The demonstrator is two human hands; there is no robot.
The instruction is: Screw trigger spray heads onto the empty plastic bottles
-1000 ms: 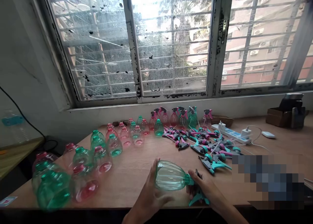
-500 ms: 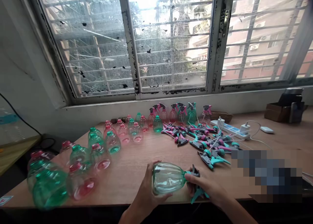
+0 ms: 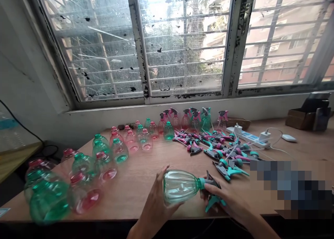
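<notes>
A clear green bottle (image 3: 180,186) lies sideways in the air over the table's front edge, its base in my left hand (image 3: 159,193). The fingers and thumb of that hand wrap round the wide end. My right hand (image 3: 221,195) is closed on a black and teal spray head (image 3: 214,193) at the bottle's neck. The teal collar of the spray head sits at the mouth of the bottle, in line with it. Whether the threads are engaged cannot be seen. Part of the trigger is hidden behind my right fingers.
Loose pink, teal and black spray heads (image 3: 221,148) lie heaped right of centre. Open green and pink bottles (image 3: 86,166) stand along the left. Bottles with spray heads (image 3: 186,118) line the back. A power strip (image 3: 247,137) and cardboard box (image 3: 300,118) are at right.
My right hand has shifted slightly right along the spray head, so more of the teal collar shows. The bottle stays in my left hand. The whole view has shifted slightly.
</notes>
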